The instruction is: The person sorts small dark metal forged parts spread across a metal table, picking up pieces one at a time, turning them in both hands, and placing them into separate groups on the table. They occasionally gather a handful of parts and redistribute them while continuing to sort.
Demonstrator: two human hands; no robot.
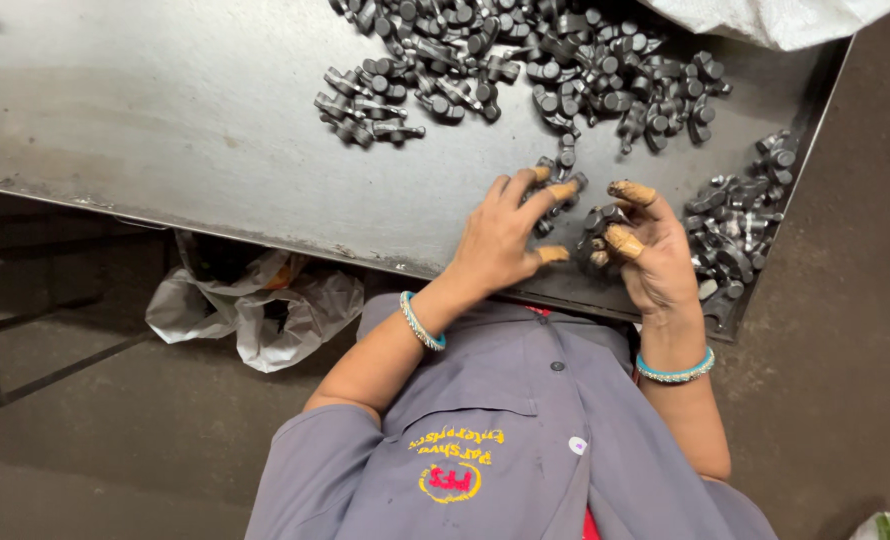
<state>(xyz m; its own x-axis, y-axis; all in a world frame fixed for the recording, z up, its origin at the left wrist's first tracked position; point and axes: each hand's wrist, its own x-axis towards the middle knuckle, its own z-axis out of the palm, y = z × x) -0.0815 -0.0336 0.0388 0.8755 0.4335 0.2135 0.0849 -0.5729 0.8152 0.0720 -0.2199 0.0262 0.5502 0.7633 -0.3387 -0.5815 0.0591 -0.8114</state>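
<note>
Small dark metal parts (563, 180) sit in a loose cluster at the near edge of the steel table (195, 130), right under the fingertips. Left hand (500, 240) lies palm down, fingers spread and open, tips touching the cluster; nothing gripped. Right hand (650, 250) just beside it, fingers curled around a few dark parts (597, 222) of the same kind, holding them loosely against the palm. Fingertips on both hands wear tan finger caps (624, 241). A turquoise bangle on each wrist, left one (420, 322).

Further out: big heap of identical parts (545, 50) at the far side of the table, well apart from the hands; smaller pile (740, 220) along the right rim, just beside the right hand. White sack (775, 15) at the far right corner. Below the table edge, crumpled plastic bags (255, 305) on the floor. Person wears a grey work shirt (505, 440)
</note>
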